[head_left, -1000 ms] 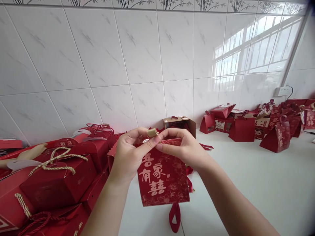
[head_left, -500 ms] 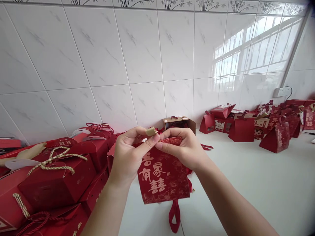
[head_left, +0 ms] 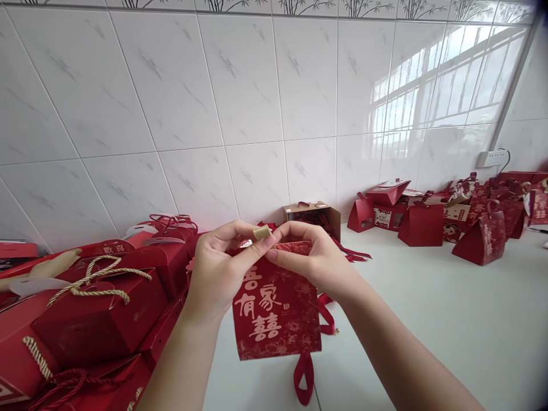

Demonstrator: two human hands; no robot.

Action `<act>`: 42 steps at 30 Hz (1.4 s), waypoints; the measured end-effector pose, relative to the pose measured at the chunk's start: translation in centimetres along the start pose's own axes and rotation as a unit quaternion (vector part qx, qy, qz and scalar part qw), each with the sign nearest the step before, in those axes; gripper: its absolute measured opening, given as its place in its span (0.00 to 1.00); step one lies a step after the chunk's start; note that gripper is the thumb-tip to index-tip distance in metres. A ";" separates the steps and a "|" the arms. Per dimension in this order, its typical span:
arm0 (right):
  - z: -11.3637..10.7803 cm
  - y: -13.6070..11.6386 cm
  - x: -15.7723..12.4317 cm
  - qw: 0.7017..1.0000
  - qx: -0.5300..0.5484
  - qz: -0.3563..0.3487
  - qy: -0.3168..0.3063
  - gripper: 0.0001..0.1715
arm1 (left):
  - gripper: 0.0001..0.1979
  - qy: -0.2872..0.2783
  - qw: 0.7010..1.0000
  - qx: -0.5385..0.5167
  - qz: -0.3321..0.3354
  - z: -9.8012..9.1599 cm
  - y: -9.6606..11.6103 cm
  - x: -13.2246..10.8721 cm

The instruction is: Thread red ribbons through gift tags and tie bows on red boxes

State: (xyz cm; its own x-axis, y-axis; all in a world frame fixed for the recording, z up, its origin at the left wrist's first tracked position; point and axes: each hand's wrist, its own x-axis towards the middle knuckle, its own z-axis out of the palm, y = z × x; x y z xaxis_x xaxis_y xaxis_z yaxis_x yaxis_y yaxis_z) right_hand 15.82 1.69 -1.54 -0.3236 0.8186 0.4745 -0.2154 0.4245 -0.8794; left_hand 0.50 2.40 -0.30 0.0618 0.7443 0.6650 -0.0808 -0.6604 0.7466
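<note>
I hold a red paper gift box (head_left: 276,319) with pale Chinese characters upright in front of me, above a white floor. My left hand (head_left: 218,268) and my right hand (head_left: 314,257) both pinch its top edge, fingers curled. A small tan piece (head_left: 262,232) sits at the tips of my left fingers, above the box top. A red ribbon loop (head_left: 303,379) hangs below the box.
A heap of red boxes with gold rope handles (head_left: 92,285) lies at my left. A small brown carton (head_left: 314,216) stands by the tiled wall. More red boxes (head_left: 462,220) crowd the far right, near a wall socket (head_left: 490,158).
The box has shifted slightly left and tilted a little; both hands stay pinched on its top edge.
</note>
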 end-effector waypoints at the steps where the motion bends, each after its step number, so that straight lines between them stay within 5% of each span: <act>1: 0.0 -0.1 0.0 1.000 -0.001 0.003 0.000 0.14 | 0.06 0.000 1.000 0.008 0.008 0.0 0.0 0.0; 15: -0.2 0.4 0.0 0.999 -0.014 -0.024 -0.032 0.14 | 0.06 -0.024 0.999 0.018 0.028 -0.3 0.3 -0.2; 27: 0.1 1.0 0.6 0.998 0.029 -0.060 0.012 0.17 | 0.05 -0.017 1.000 0.012 0.012 -0.3 0.3 -0.4; 35: -2.1 -0.7 -0.4 0.974 -0.218 -0.059 0.025 0.13 | 0.05 0.003 0.999 0.033 -0.004 -1.3 0.4 -0.2; 39: -4.1 -1.0 -0.3 0.964 -0.266 -0.010 0.010 0.15 | 0.07 -0.038 0.996 0.064 -0.044 -1.2 0.4 0.0; 42: -6.2 -1.0 -0.1 0.944 -0.319 0.016 0.084 0.15 | 0.14 -0.005 0.998 0.055 -0.017 -1.4 0.8 0.0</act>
State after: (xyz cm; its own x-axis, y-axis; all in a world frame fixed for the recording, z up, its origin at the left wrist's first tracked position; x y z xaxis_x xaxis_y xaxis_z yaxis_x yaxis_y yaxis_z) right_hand 21.73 3.57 -0.98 -0.1576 0.8623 0.4812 0.4072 0.5006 -0.7639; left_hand -0.99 2.05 0.30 0.0735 0.7657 0.6389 0.0312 -0.6421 0.7660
